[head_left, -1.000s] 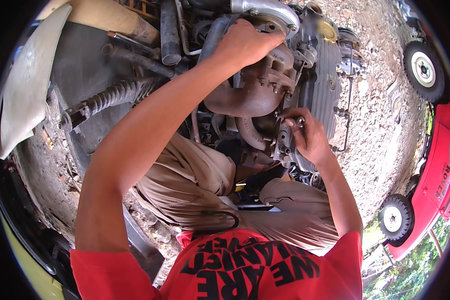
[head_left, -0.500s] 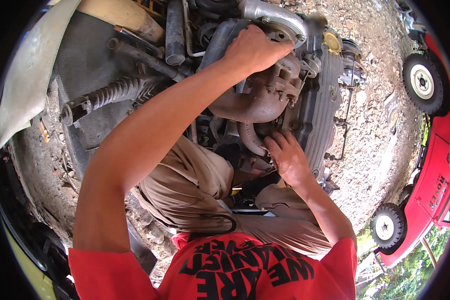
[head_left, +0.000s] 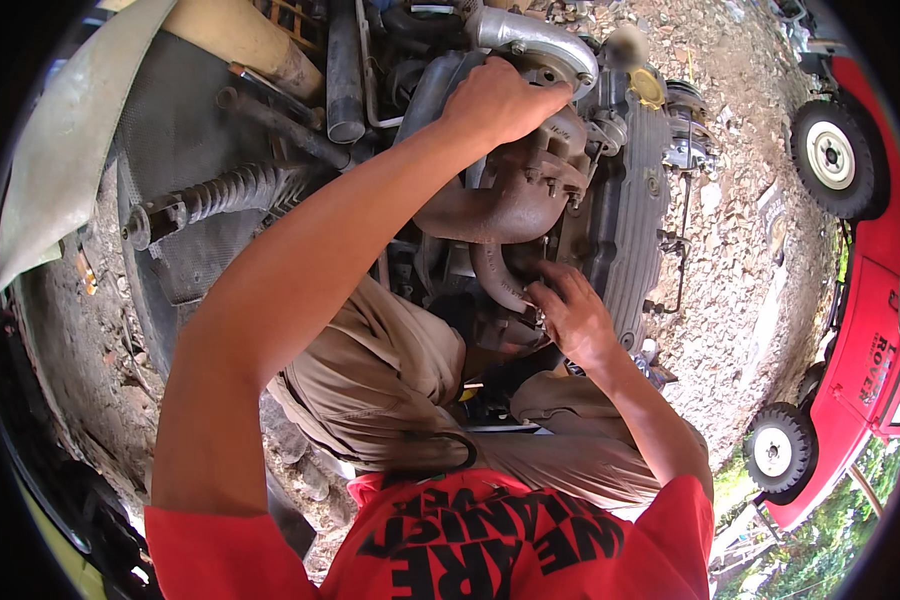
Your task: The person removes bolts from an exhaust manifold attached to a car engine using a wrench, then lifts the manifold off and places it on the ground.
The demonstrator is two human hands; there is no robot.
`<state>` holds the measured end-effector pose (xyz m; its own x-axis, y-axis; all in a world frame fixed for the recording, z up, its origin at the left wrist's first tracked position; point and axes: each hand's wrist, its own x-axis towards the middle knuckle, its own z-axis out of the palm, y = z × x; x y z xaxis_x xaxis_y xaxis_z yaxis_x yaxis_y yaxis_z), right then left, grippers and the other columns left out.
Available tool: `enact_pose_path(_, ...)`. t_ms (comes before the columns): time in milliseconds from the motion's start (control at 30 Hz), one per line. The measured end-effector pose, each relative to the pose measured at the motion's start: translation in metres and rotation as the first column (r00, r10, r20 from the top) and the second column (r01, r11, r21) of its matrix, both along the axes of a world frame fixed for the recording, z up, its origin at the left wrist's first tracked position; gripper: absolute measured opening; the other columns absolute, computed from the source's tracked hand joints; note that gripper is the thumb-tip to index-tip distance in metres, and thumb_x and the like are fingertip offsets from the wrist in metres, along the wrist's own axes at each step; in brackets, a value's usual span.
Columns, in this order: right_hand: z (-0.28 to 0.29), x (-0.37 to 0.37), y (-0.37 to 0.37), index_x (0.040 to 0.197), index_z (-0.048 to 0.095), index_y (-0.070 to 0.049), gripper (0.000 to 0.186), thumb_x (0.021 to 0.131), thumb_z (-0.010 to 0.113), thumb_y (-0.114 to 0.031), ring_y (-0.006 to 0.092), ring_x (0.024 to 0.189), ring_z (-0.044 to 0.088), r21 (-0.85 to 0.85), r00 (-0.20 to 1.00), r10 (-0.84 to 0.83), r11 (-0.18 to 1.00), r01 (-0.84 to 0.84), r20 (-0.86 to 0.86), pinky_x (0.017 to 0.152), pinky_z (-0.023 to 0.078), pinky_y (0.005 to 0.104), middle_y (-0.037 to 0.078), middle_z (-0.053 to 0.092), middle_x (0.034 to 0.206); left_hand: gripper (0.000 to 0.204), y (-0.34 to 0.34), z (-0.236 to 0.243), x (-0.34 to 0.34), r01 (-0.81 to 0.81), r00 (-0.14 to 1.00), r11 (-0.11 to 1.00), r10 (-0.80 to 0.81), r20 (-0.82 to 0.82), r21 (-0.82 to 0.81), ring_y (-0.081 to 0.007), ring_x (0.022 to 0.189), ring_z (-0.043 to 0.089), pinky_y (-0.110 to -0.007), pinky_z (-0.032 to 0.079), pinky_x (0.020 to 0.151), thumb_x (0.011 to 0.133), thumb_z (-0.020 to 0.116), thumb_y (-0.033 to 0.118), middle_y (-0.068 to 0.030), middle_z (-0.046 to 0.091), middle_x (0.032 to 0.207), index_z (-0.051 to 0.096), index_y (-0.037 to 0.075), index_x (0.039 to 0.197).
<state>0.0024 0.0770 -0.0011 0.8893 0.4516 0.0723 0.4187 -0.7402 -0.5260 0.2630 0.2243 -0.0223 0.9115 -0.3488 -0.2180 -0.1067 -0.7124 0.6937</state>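
Note:
My left hand (head_left: 505,100) grips the turbocharger housing at the top of the engine, below a silver curved pipe (head_left: 500,28), its fingertips mostly hidden. Under it is a rusty cast manifold (head_left: 500,210) with studs and nuts. My right hand (head_left: 575,315) has its fingers curled at the end of a lower curved pipe (head_left: 492,275); whatever is between them is hidden. A ribbed valve cover (head_left: 638,250) with a yellow cap (head_left: 646,88) lies to the right of both hands.
A radiator (head_left: 160,120), a pale panel (head_left: 65,150), a springed strut (head_left: 205,198) and loose tubes (head_left: 345,90) lie at the left. Gravel (head_left: 730,270) borders the engine, and a red vehicle (head_left: 860,350) stands at the far right. My bent legs (head_left: 380,390) are below the engine.
My right hand has moved down and left from beside a metal fitting to the lower pipe, its fingers now curled there. My left hand still grips the same housing.

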Motion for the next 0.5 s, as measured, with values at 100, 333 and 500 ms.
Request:
enact_pose_path(100, -0.001, 0.002, 0.000, 0.113, 0.060, -0.005, 0.038, 0.076, 0.068, -0.007, 0.0360, 0.110, 0.059, -0.035, 1.000, 0.005, 0.999, -0.004, 0.025, 0.094, 0.051, 0.0436, 0.018, 0.058, 0.123, 0.089, 0.000, 0.001, 0.002, 0.023, 1.000, 1.000, -0.023, 0.019, 0.007, -0.0438, 0.111, 0.064, -0.046, 0.051, 0.096, 0.072, 0.066, 0.061, -0.0334, 0.065, 0.116, 0.060, -0.017, 0.115)
enact_pose_path(333, 0.000, 0.001, 0.006, 0.113, 0.060, -0.004, 0.033, 0.081, 0.066, -0.008, 0.0354, 0.109, 0.059, -0.113, 0.999, 0.012, 0.994, -0.006, 0.046, 0.094, 0.050, 0.0427, 0.017, 0.059, 0.121, 0.085, 0.000, 0.006, 0.003, 0.055, 0.998, 0.998, -0.054, -0.021, 0.044, -0.0417, 0.113, 0.064, -0.045, 0.050, 0.097, 0.073, 0.065, 0.062, -0.0291, 0.066, 0.118, 0.065, -0.012, 0.114)
enact_pose_path(500, 0.005, 0.001, 0.010, 0.114, 0.059, -0.004, 0.032, 0.083, 0.064, -0.007, 0.0358, 0.112, 0.058, -0.126, 0.999, -0.008, 0.992, 0.012, 0.034, 0.096, 0.050, 0.0431, 0.017, 0.058, 0.122, 0.084, 0.002, 0.009, 0.003, 0.061, 0.998, 0.997, -0.060, -0.024, 0.045, -0.0408, 0.114, 0.064, -0.045, 0.050, 0.097, 0.073, 0.065, 0.062, -0.0278, 0.066, 0.119, 0.066, -0.011, 0.114)
